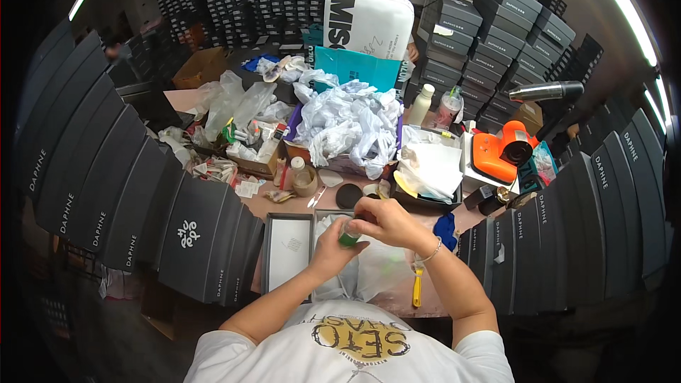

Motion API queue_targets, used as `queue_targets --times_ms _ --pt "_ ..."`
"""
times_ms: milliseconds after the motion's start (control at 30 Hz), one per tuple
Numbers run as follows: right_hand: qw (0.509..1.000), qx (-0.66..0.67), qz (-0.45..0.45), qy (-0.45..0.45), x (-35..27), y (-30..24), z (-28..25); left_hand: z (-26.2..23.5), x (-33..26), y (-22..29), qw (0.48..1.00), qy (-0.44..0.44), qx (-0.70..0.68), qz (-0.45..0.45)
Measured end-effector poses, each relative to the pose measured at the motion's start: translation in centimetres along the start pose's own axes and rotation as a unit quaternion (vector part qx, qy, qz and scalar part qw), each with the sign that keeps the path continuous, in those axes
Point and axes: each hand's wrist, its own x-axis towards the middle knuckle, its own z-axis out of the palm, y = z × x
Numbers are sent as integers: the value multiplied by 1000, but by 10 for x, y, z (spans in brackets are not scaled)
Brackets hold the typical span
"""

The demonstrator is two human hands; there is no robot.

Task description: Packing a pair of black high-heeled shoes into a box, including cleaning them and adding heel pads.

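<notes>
A small clear bottle with a green lower part is upright or slightly tilted in front of my chest. My left hand is closed around its side. Over the bottle's top, my right hand bends down with its fingers closed on it; they hide the cap. Below both hands lies an open dark shoebox with pale tissue paper, partly covered by my arms. Beside it on the left is a dark-rimmed box lid with a white inside. A thin whitish plastic bag lies under my right wrist.
Dark shoeboxes wall the left side, and more line the right. Crumpled tissue paper fills a purple bin ahead. An orange machine stands at the right. A yellow-handled tool lies near my right forearm, a blue cloth beyond.
</notes>
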Motion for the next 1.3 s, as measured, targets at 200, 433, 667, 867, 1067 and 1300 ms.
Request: queue_targets --times_ms 200,433,667,867,1067,1300 --pt "999 37 16 -17 -36 -8 30 -38 -3 -36 906 -391 -96 -131" --pt "984 23 140 107 -41 10 56 -32 -6 -57 795 -247 -514 -205" --pt "986 -29 118 117 2 36 45 -15 20 -67 713 -144 -635 -260" --pt "988 -39 124 89 35 67 39 -16 47 -107 777 -26 -592 -210" --pt "991 -131 13 3 85 109 45 -38 101 -138 734 28 -559 -384" --pt "995 -92 -19 -39 115 122 36 -54 121 -133 788 118 -523 -301"
